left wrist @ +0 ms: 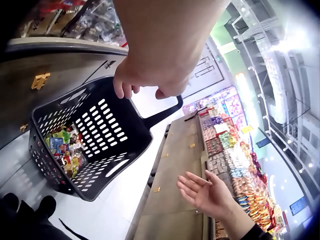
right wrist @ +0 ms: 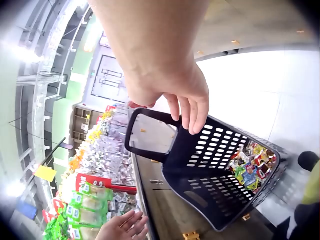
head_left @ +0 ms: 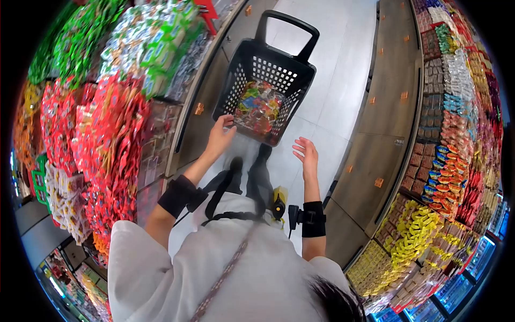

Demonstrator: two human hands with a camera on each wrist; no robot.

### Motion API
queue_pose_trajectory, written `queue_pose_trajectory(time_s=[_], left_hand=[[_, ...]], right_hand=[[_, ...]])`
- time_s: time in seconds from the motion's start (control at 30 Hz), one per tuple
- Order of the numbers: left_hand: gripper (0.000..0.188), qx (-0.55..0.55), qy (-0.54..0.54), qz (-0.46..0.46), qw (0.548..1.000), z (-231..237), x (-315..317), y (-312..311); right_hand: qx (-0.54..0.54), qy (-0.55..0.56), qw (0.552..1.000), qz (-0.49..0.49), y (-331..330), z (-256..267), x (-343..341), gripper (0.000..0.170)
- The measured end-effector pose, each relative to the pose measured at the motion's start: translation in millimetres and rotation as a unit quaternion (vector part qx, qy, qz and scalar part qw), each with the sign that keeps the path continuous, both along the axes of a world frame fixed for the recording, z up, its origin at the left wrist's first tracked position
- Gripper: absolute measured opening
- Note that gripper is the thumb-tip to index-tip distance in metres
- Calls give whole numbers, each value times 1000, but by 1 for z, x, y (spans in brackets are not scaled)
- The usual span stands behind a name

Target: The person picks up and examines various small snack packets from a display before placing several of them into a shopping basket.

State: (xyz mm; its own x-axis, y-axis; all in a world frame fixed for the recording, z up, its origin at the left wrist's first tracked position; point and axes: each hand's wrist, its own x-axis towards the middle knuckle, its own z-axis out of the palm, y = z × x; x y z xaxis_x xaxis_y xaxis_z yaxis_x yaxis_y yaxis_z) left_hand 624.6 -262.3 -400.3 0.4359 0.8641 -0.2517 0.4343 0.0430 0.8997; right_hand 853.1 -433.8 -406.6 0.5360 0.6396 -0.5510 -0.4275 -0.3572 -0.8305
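A black basket (head_left: 257,80) with white-looking slots in its walls holds colourful wrapped packets (head_left: 261,107) at its bottom; its handle (head_left: 289,21) points away from the body. My left hand (head_left: 220,137) hovers by the basket's near left corner, fingers loosely bent and gripping nothing; whether a fingertip touches the rim I cannot tell. To the right of the basket, apart from it, my right hand (head_left: 307,154) is held out with relaxed fingers and nothing in it. The left wrist view shows the right hand's palm (left wrist: 205,192) facing up.
Red, green and white packets (head_left: 107,129) fill the shelves on the left. Stacked snacks (head_left: 450,177) line the right side above brown cabinet fronts (head_left: 370,107). Pale floor (head_left: 327,91) runs between, with two dark-clad legs and a yellow item (head_left: 280,196) at the waist.
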Motion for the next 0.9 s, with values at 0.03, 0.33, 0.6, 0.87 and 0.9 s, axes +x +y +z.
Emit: queue_pose_trajectory(time_s=[0.03, 0.33, 0.6, 0.87, 0.9], left_hand=[[37, 6, 12, -4, 1000, -13, 11, 3], [34, -17, 85, 46, 995, -97, 68, 16], [30, 31, 199, 14, 979, -172, 56, 31], [30, -13, 208, -69, 976, -224, 52, 40], [29, -17, 207, -73, 976, -231, 53, 41]], right_hand=[[-13, 7, 1000, -3, 1, -11, 9, 44], [-77, 78, 994, 1, 14, -92, 49, 40], [-96, 92, 989, 59, 42, -138, 35, 36], [-136, 116, 984, 14, 71, -174, 8, 28], [-136, 122, 983, 10, 74, -176, 5, 28]])
